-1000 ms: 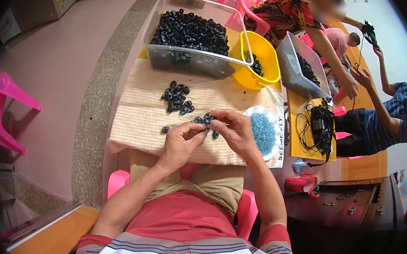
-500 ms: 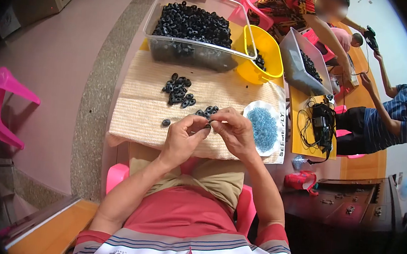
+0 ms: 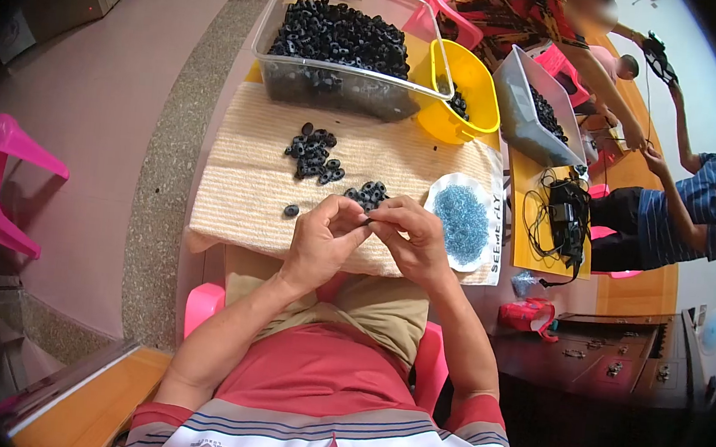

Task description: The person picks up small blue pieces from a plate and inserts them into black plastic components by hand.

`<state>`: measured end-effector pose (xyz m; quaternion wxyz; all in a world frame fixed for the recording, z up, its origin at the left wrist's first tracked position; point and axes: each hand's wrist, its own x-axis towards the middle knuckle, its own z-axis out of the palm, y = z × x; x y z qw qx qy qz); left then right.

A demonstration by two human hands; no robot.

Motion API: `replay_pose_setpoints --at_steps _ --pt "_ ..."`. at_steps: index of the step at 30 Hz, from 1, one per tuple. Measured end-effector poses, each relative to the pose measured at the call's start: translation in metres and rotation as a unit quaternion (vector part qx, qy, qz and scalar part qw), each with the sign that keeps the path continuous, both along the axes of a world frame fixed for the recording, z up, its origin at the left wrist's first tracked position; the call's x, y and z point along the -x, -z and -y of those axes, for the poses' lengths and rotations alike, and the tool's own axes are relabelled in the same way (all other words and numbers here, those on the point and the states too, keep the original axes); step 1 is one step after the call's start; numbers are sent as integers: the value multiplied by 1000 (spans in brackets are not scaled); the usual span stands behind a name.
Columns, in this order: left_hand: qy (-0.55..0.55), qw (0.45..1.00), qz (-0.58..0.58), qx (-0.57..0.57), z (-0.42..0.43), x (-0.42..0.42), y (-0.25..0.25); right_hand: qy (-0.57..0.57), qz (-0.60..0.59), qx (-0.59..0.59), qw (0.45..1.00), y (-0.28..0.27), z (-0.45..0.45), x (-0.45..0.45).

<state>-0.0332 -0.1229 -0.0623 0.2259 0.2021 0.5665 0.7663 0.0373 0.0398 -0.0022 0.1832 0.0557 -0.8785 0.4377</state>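
Note:
My left hand [image 3: 325, 239] and my right hand [image 3: 413, 238] meet above the front of a striped towel [image 3: 236, 162]. Their thumbs and fingers pinch one small black oval part [image 3: 366, 222] between them, mostly hidden by the fingertips. Just beyond the fingers lies a small group of black parts with holes [image 3: 367, 194]. Farther back and left sits another pile of black parts [image 3: 316, 156]. A lone black piece [image 3: 291, 211] rests left of my left hand. To the right of my right hand is a white dish [image 3: 433, 198] of small clear bluish pieces [image 3: 463, 224].
A large clear bin [image 3: 335, 94] of black parts stands at the back, beside a yellow tub [image 3: 451, 129] and another clear bin [image 3: 543, 150]. Black cables and an adapter [image 3: 565, 214] lie on the right-hand table. Two co-workers' hands [image 3: 644, 149] come close together there. A pink stool [image 3: 8, 184] stands left.
My hands stay together, with the fingers closing more over the small black part. On the right, a co-worker's arm has reached farther toward the other co-worker's hand.

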Motion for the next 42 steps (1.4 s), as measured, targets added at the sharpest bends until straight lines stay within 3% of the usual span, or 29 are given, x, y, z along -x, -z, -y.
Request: replay_pose_setpoints --at_steps 3,12,15,18,21,24,27,30,39,42 --pt "-5 1000 -9 2 0 0 0 2 -19 -4 1000 3 0 -2" --pt "-4 1000 -12 14 1 0 -5 -13 -121 -181 976 -3 -1 -5" --pt "-1 1000 -21 15 1 -1 -4 -19 -108 -175 978 -4 -1 -7" --pt "9 999 -29 26 3 -2 -6 -15 -57 -133 989 -5 -2 -11" --pt "21 999 -24 25 4 -3 -5 -21 26 46 998 6 -7 -16" --pt "27 999 -18 18 5 -6 -8 8 114 185 976 3 -5 -20" --pt "30 999 -15 9 4 -9 -9 -5 200 248 948 8 -16 -21" --pt "26 999 -33 21 3 -10 -5 6 244 278 929 7 -20 -19" --pt "31 999 -26 19 4 -6 -3 14 176 200 964 3 -13 -16" --pt "57 997 -31 31 7 -5 -3 6 218 275 936 1 -13 -18"
